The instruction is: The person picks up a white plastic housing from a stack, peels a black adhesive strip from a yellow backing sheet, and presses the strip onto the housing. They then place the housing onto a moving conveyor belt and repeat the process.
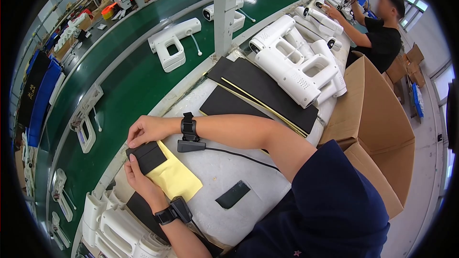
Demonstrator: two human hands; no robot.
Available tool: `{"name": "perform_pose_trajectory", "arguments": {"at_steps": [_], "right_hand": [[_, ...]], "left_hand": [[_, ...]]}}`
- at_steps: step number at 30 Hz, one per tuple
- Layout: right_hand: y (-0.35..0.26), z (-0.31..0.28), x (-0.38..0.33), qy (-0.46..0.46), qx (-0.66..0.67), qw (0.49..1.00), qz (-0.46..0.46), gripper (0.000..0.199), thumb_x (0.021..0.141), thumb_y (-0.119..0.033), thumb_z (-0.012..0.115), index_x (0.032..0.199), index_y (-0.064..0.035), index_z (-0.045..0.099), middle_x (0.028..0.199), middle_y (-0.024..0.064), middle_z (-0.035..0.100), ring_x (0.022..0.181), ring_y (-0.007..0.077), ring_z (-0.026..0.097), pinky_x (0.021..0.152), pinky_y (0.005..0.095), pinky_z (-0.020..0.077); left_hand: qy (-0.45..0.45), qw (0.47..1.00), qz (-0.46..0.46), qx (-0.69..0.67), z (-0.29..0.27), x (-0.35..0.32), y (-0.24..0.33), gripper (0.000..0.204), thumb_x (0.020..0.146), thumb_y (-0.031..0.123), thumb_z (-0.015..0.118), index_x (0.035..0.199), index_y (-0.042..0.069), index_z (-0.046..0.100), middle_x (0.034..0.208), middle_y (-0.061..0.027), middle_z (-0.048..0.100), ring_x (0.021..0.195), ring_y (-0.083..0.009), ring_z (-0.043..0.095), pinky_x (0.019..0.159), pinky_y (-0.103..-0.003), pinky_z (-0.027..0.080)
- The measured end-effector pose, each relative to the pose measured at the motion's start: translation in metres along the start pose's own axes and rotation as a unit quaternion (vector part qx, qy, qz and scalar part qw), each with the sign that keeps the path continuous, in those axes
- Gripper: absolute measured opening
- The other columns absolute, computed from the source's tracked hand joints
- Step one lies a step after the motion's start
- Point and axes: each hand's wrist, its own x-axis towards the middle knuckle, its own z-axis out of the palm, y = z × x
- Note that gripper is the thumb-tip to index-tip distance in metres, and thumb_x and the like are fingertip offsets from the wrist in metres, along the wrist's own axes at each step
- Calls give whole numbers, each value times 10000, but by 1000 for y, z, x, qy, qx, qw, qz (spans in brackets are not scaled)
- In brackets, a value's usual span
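Both my hands are at a yellow backing sheet point(179, 179) that carries black foam strips point(152, 158) on its far end. My left hand point(139, 181) holds the near edge, thumb on the black foam. At the far edge, my right hand point(149, 130) has its fingers curled and pinched at the corner of the strips. Exactly what the right fingertips grip is hidden. A small dark rectangular piece point(233, 194) lies on the white-covered table point(210, 169), right of the yellow sheet. Each wrist wears a black strap with a small box and cable.
Larger black foam sheets point(267, 88) lie beyond my right forearm. White plastic housings with loop handles point(296, 62) are piled farther back, more point(119, 224) at near left. A green conveyor point(138, 67) carries similar parts. An open cardboard box point(382, 119) stands right; a co-worker point(382, 38) sits beyond.
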Motion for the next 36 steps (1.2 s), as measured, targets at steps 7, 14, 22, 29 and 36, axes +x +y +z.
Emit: {"name": "perform_pose_trajectory", "arguments": {"at_steps": [7, 14, 22, 29, 36], "right_hand": [[-4, 0, 1, -9, -3, 1000, -12, 238, 899, -178, 707, 1065, -7, 708, 1006, 81, 723, 916, 136, 673, 837, 258, 531], [-26, 0, -3, -58, -257, 956, -126, 208, 924, -175, 646, 1075, -54, 722, 1001, 98, 717, 919, 189, 671, 820, 297, 518], [-31, -11, -4, -75, -125, 989, 40, 296, 886, -261, 716, 1046, -12, 721, 949, 47, 726, 845, 108, 646, 782, 261, 518], [-25, -11, -2, -97, -147, 984, 25, 299, 923, -237, 666, 1092, 6, 703, 1001, 80, 731, 870, 145, 657, 801, 273, 516], [-28, -7, -2, -89, -197, 975, 53, 283, 939, -202, 630, 1106, 17, 693, 1013, 122, 727, 894, 179, 665, 812, 291, 512]], "left_hand": [[-3, 1000, 9, 18, -4, 3, -3, 211, 992, 248, 588, 922, 50, 564, 925, -41, 622, 808, -115, 608, 745, -258, 502], [-21, 998, 31, 60, -9, 5, -8, 242, 1005, 263, 570, 964, 24, 578, 959, -49, 636, 843, -112, 607, 769, -258, 492], [-100, 991, 54, 70, -11, 7, -14, 185, 1030, 200, 527, 1023, 19, 567, 1000, -51, 643, 909, -93, 580, 823, -234, 446], [-102, 989, 59, 91, -11, 9, -17, 197, 1029, 202, 532, 1026, 9, 574, 979, -57, 655, 881, -96, 583, 811, -234, 445], [-81, 990, 67, 94, -9, 10, -19, 212, 1024, 209, 543, 1031, 1, 585, 981, -60, 666, 883, -95, 591, 809, -233, 449]]}}
